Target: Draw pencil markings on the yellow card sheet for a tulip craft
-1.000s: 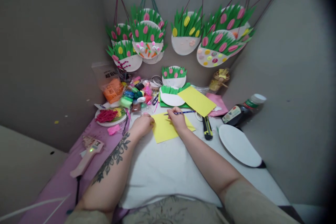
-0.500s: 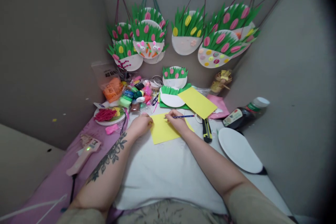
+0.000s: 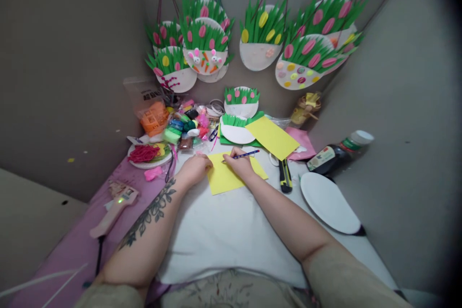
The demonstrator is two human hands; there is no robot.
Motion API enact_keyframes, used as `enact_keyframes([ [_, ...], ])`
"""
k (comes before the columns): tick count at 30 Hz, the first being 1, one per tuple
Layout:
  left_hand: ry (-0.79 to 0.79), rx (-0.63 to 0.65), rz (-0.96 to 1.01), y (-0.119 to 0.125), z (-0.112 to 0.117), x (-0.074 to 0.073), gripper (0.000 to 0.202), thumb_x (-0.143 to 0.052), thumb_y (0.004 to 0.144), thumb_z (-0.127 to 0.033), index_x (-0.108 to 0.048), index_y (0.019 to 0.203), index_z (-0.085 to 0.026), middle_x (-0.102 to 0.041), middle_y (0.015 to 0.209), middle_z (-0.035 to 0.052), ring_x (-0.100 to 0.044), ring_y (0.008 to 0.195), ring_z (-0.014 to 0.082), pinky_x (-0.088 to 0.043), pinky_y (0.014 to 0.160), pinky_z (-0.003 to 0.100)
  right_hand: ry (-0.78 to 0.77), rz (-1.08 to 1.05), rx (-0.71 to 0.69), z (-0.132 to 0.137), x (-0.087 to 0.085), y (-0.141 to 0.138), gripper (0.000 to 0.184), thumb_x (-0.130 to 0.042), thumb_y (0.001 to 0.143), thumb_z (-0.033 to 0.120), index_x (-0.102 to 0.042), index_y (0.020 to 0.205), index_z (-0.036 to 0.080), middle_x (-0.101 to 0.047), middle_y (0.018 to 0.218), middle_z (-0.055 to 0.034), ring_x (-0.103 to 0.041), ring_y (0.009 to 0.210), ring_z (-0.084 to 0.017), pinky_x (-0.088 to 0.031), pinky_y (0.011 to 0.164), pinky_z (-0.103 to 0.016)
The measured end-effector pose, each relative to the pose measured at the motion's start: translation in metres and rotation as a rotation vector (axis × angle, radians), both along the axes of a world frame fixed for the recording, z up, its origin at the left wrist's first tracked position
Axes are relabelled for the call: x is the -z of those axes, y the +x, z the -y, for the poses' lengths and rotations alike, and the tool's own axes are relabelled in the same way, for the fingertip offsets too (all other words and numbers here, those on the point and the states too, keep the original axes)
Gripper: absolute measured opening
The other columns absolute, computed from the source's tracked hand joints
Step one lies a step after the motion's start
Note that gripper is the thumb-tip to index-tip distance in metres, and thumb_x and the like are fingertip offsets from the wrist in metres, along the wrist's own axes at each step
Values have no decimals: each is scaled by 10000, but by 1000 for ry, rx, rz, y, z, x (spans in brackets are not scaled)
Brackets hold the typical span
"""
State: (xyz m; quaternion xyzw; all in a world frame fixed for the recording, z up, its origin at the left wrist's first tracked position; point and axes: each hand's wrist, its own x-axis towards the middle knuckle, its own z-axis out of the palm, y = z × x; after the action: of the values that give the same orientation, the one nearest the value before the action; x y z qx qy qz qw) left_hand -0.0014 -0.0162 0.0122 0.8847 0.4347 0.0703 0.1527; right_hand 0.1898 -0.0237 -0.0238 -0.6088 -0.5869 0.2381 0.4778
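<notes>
My right hand (image 3: pixel 238 162) is closed around a dark blue pencil (image 3: pixel 249 154), its point down at the yellow paper (image 3: pixel 225 181). The sheet lies flat on the white cloth in front of me. At its left edge rests my left hand (image 3: pixel 197 169), fingers curled together and pressing on the paper's side. Just beyond the right hand is a second yellow sheet (image 3: pixel 273 137), partly over green paper and a cut paper plate with green paper grass (image 3: pixel 237 134). A black and yellow box cutter (image 3: pixel 285 176) lies to the right of the paper.
At left are a pink glue gun (image 3: pixel 114 209) with a green light, a plate of pink yarn (image 3: pixel 144 153) and bags of colourful clay (image 3: pixel 180 130). A dark bottle (image 3: pixel 339 152) and a cut white plate (image 3: pixel 328 202) lie right. Decorated plate baskets (image 3: pixel 262 55) hang behind.
The pencil has tilted more upright in my right hand, which has shifted slightly left over the paper. My left hand stays at the sheet's edge. The whole view has shifted slightly.
</notes>
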Motion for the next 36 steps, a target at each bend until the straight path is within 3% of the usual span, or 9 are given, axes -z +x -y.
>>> enact_keyframes([
  [36, 20, 8, -10, 0, -1, 3, 277, -485, 763, -125, -712, 911, -187, -671, 975, 90, -593, 930, 194, -438, 847, 284, 20, 13, -56, 1, 0, -1, 286, -568, 678, 324, -348, 528, 221, -384, 491, 65, -382, 506, -120, -292, 491, -240],
])
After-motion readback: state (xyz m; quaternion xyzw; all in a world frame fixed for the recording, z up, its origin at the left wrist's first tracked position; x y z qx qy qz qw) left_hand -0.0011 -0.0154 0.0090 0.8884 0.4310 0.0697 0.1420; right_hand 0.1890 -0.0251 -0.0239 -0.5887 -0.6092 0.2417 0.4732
